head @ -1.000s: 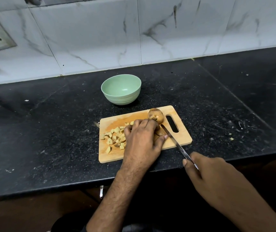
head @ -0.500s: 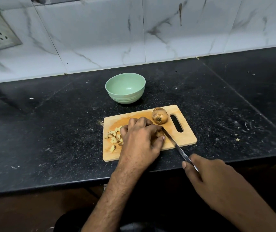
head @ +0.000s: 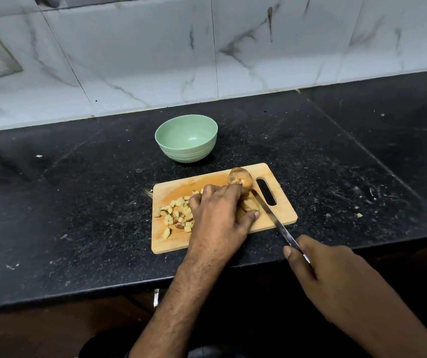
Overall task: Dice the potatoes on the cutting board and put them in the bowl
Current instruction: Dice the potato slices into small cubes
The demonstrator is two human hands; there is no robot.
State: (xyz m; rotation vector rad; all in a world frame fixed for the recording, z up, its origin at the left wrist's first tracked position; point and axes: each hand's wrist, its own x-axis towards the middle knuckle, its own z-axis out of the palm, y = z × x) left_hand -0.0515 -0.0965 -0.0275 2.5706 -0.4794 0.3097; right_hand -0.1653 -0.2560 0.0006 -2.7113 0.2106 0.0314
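Nearest the camera, the right hand [head: 318, 264] is wrapped round the handle of a kitchen knife [head: 274, 218], whose blade runs up and left onto the wooden cutting board [head: 282, 215]. Its edge rests just beside a strip of cut potato [head: 248, 204], on that strip's right side.

The left hand [head: 220, 215] lies over the middle of the board with its fingers curled down on the strip and its thumb stretched along the near side, steadying the piece for the cut. Over the last second the hand and knife have kept almost the same pose, the blade working at the same strip, so dicing is probably mid-stroke rather than finished.

To the left of that hand a loose heap of potato cubes [head: 176, 215] is spread on the board, a little more of it showing than half a second ago.

Behind the fingers, at the board's far edge next to the handle slot, a whole unpeeled potato [head: 241, 178] waits untouched.

Farther back on the black counter [head: 78, 202] stands the green bowl [head: 186, 151], apart from the board, with no potato visible inside. Judging by this, more cutting and the whole transfer are yet to come.
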